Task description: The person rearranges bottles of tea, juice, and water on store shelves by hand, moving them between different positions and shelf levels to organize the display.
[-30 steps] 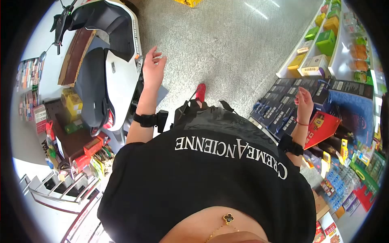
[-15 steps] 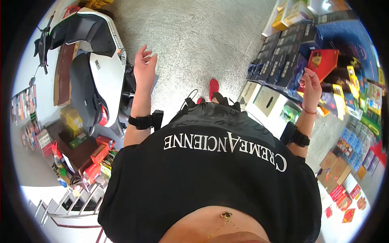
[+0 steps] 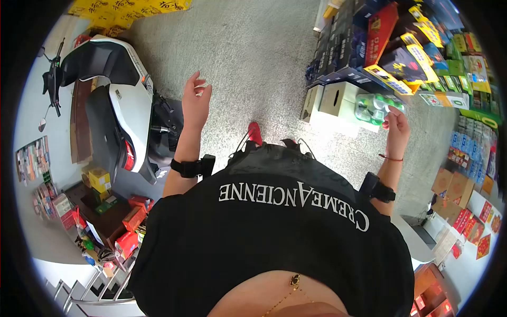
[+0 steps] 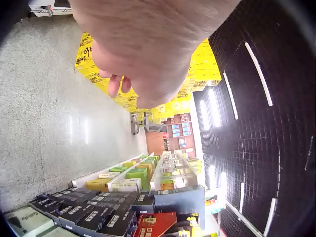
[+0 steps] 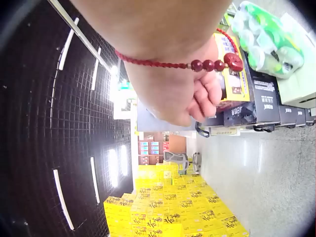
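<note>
My left hand point(image 3: 195, 108) hangs in the air beside a white and black scooter point(image 3: 127, 100), its fingers loosely bent around nothing. On the other side, my right hand point(image 3: 397, 134) is also held up with relaxed, slightly curled fingers and no object in it. It wears a red cord bracelet with beads point(image 5: 207, 65) at the wrist. In the head view its fingertips overlap the edge of a plastic-wrapped pack of green and clear bottles point(image 3: 372, 105). That pack lies on pale boxes point(image 3: 335, 98) on the floor.
Dark boxes point(image 3: 338, 50) with a red box point(image 3: 379, 34) are stacked at the upper right, shelves of goods beyond. Yellow cartons point(image 5: 168, 207) are piled far ahead. A desk with red items point(image 3: 127, 243) stands at the left behind the scooter. Grey floor point(image 3: 248, 63) runs between.
The view has turned and moved forward: the stacked boxes have slid up, and the bottle pack and more yellow cartons show now. Both hands stay raised and empty.
</note>
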{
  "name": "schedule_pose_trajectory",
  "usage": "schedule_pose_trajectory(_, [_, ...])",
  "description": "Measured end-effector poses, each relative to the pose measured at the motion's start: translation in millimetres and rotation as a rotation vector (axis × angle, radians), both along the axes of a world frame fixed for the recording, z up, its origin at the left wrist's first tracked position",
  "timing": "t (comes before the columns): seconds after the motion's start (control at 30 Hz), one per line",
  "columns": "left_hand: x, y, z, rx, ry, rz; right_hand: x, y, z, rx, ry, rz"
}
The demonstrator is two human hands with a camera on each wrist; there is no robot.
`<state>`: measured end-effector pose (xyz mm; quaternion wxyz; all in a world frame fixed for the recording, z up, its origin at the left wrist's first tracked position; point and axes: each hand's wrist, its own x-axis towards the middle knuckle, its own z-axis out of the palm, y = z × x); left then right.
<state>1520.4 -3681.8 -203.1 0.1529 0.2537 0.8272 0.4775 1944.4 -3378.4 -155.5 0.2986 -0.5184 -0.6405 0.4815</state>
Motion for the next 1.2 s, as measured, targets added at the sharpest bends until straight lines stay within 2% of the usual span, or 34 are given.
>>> schedule_pose_trajectory(0.17, [70.1, 21.4, 4.2, 0.059, 0.062, -0.013, 80.7, 9.7, -3.1, 0.015, 0.010, -0.012])
schedule_pose_trajectory(0.3, [150.6, 52.5, -6.9, 0.109, 0.066, 0.010, 169.0, 33.7, -9.0, 0.007, -0.007, 0.003])
schedule_pose_trajectory(0.47, [237.7, 101.3, 3.8, 0.120, 0.010, -0.101, 266.1, 46.3, -0.7, 0.052, 0.017, -0.062])
schedule_pose_trajectory(0.57, [263.1, 122.0, 15.4, 0.154, 0.018, -0.154, 297.6, 52.0, 2.9, 0.010, 0.015, -0.110])
schedule_pose_trajectory(0.7, [274.4, 156.7, 1.4, 0.151, 0.124, -0.297, 325.7, 49.8, -6.4, 0.038, 0.044, -0.196])
schedule_pose_trajectory(0.8, [302.1, 179.3, 2.8, 0.080, 0.052, -0.331, 355.8, 48.7, -11.3, 0.008, -0.011, -0.197])
schedule_pose_trajectory(0.87, [325.6, 200.5, 6.7, 0.098, 0.078, -0.331, 378.5, 65.5, -12.6, 0.004, -0.007, -0.174])
schedule_pose_trajectory(0.97, [366.1, 238.3, 14.5, 0.138, 0.147, -0.380, 425.0, 95.7, -14.6, -0.002, 0.060, -0.277])
schedule_pose_trajectory(1.03, [401.5, 272.0, 22.5, 0.100, 0.056, -0.377, 461.2, 120.1, -15.7, -0.012, 0.084, -0.317])
schedule_pose_trajectory(1.2, [494.6, 367.8, 25.7, 0.188, 0.056, -0.353, 561.0, 201.2, -26.0, -0.009, 0.104, -0.285])
